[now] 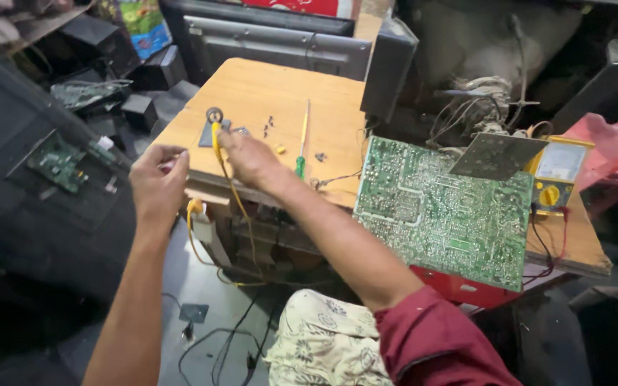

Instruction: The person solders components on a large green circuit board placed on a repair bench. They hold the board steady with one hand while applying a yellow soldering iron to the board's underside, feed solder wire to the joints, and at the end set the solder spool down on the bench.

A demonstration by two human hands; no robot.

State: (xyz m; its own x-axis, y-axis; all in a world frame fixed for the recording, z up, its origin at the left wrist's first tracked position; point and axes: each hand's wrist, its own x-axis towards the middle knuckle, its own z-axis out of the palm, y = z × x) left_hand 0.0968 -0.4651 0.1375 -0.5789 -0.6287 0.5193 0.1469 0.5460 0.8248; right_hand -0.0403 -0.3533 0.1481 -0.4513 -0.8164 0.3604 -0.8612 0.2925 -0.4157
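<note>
My right hand (249,159) reaches across the wooden table (266,89) and grips a yellow-handled soldering iron (216,136), whose tip rests by a small metal stand (214,123) near the table's left corner. Its yellow cord (241,207) hangs down over the table's front edge. My left hand (157,182) hovers just left of the table edge with fingers curled; something small and pale seems pinched in them, but I cannot make it out. A large green circuit board (441,207) lies solder side up on the right half of the table.
A green-and-yellow screwdriver (302,143) and small screws (269,123) lie on the table. A yellow multimeter (556,179) sits at the right edge with leads. An open television chassis (481,78) stands behind. A smaller circuit board (59,163) lies on dark casing at left. Cables trail on the floor (216,343).
</note>
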